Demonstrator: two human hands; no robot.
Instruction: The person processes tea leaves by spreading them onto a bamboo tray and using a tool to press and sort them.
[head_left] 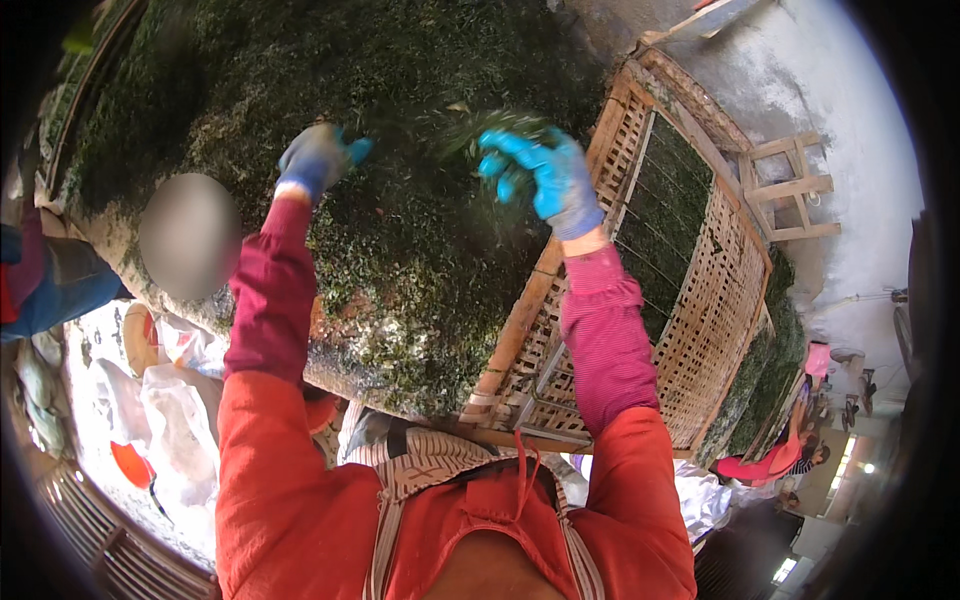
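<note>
Gloved fingers (505,150) loosely around leaves (500,128)

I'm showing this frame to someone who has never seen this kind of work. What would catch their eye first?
First, the two bright blue gloves: the right hand is lifted with loose green leaves about its fingers, and the left hand is over the heap. Next, the broad bed of dark green leaves filling the upper left. To its right, a woven bamboo tray in a wooden frame holds more leaves.
</note>
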